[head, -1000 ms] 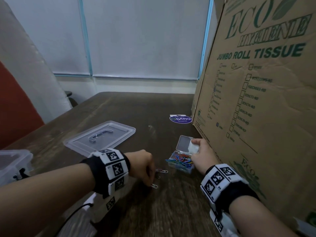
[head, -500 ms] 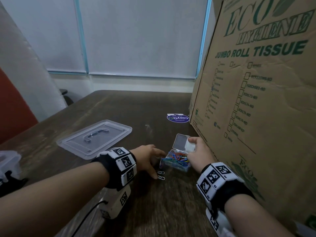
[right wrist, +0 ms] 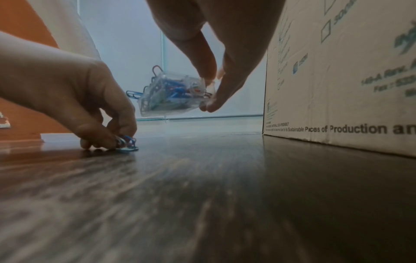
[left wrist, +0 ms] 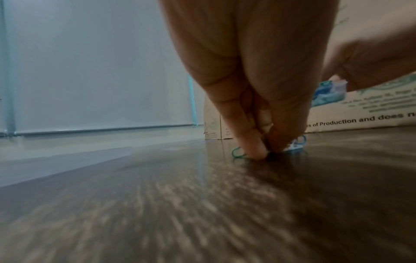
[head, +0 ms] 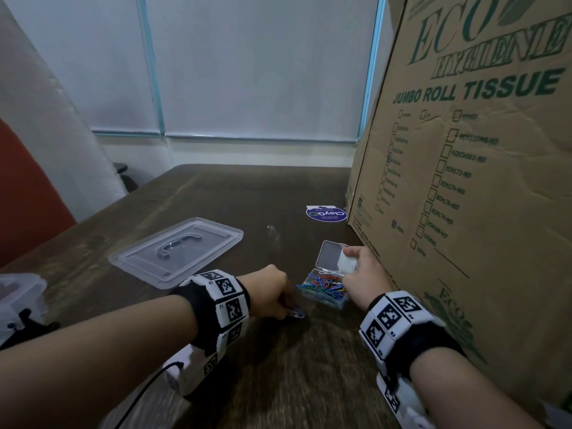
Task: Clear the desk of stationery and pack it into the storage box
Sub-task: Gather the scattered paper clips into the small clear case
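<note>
A small clear case (head: 325, 289) (right wrist: 171, 96) full of coloured paper clips is held tilted just above the dark wooden desk (head: 278, 366), its lid (head: 329, 255) hinged open. My right hand (head: 360, 274) (right wrist: 213, 74) pinches the case at its right end. My left hand (head: 272, 295) (left wrist: 263, 147) pinches loose paper clips (head: 295, 313) (right wrist: 127, 143) (left wrist: 238, 154) against the desk, just left of the case. A clear storage box (head: 15, 298) shows at the far left edge.
The storage box's clear lid (head: 176, 250) lies flat on the desk to the left. A tall cardboard carton (head: 479, 196) walls off the right side. A round purple sticker (head: 325, 213) lies near the carton's corner. A window is behind the desk.
My left hand drew back from the case toward me and its fingers closed on the loose clips on the desk. The right hand kept hold of the case.
</note>
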The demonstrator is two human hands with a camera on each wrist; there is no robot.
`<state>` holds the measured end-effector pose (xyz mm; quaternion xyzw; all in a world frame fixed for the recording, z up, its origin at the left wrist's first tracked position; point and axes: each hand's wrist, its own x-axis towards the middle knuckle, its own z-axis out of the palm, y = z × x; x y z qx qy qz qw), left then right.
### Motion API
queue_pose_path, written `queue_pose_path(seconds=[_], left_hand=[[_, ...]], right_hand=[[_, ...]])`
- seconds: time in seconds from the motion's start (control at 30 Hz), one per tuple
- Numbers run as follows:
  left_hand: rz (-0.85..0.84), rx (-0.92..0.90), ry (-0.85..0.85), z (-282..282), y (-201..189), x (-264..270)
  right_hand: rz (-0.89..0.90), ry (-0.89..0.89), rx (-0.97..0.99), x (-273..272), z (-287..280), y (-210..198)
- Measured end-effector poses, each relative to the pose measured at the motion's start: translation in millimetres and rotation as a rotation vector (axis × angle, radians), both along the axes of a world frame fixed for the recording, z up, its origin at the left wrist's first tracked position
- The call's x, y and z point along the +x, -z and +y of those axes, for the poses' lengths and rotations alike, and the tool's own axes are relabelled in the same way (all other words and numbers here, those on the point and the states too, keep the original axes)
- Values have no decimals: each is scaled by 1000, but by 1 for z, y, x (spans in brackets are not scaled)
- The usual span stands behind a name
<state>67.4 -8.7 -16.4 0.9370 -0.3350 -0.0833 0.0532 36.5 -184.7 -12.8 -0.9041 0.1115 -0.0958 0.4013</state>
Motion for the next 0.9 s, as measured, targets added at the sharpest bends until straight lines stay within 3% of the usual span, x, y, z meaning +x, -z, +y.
queue_pose_path(seconds=[0.13,0.27,0.43,0.57,0.7,0.8,0.9], left_hand=[[-19,12,-107,5,-8,2],[-109,-165,-212,13,-40,13],[-162,-233,-85,-16,-67,11],[-106,-206,-29,-35,-56,8],[-130,-304,-150,-12,-51,10],[-31,-184,-252,8,-32,9],[94,-45,-252,8,-6,0]], right_hand=[[2,-5,12,0,1,0],[4,-27,4,0,-1,0],[-6,-69,37,2,0,3],[-35,-72,53,3,0,5],[-48,-56,47,6,-2,7],[-44,-36,40,7,-2,7],[-38,-12,16,6,-2,5]])
